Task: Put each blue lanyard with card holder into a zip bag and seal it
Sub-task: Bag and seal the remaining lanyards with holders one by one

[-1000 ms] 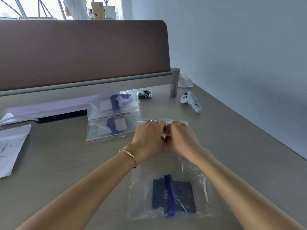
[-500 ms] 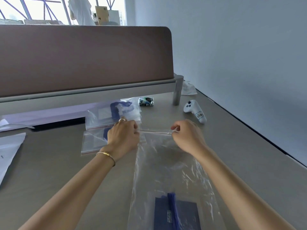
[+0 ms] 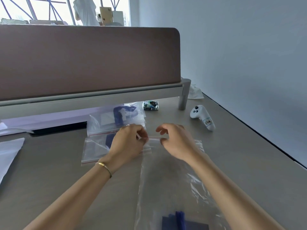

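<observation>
I see the zip bag [image 3: 172, 180] lying flat on the desk [image 3: 249, 163], its red-lined zip strip [image 3: 154, 138] at the far end. Left hand [image 3: 127, 143] pinches that strip between curled fingers. Right hand [image 3: 176, 140] pinches it just beside, with the other fingers loosely spread above. The blue lanyard with card holder [image 3: 181, 221] sits inside at the near end, partly cut off by the frame. Two filled bags [image 3: 106, 130] lie behind the left hand, and a white controller [image 3: 203, 117] lies far right.
</observation>
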